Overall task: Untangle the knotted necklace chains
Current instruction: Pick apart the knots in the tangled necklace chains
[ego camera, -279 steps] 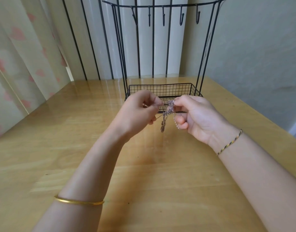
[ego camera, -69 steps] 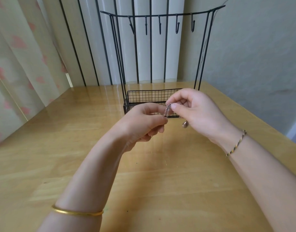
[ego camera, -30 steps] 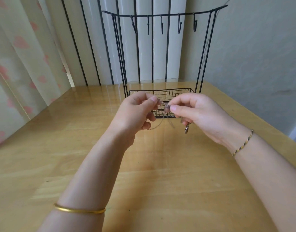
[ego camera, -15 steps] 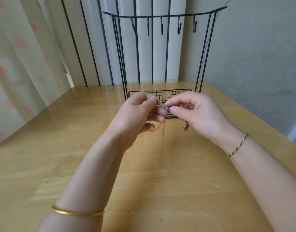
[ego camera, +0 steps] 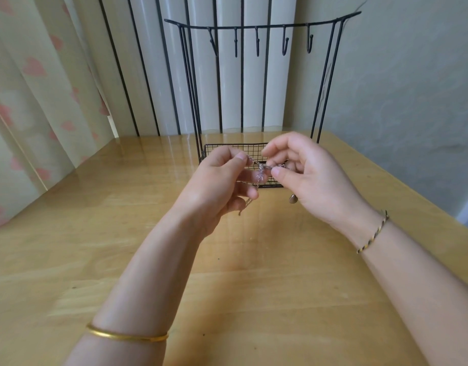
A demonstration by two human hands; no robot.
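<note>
Head view: wooden table (ego camera: pixel 69 260) fills the frame, with a black wire stand (ego camera: pixel 256 27) bearing 5 hooks at 12 o'clock. At centre, left hand (ego camera: pixel 217 186) and right hand (ego camera: pixel 314 180) each pinch the knotted necklace chains (ego camera: pixel 263 167) between thumb and forefinger, above the table. A small pendant (ego camera: pixel 293 198) dangles at 4 o'clock from the knot.

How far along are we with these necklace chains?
Done: nothing visibly; the hooks on the stand are bare. In hand: left hand and right hand pinch the chains above the table, a tangled clump between their fingers. Left: working that clump apart; a pendant and one loose end dangle below.
</note>
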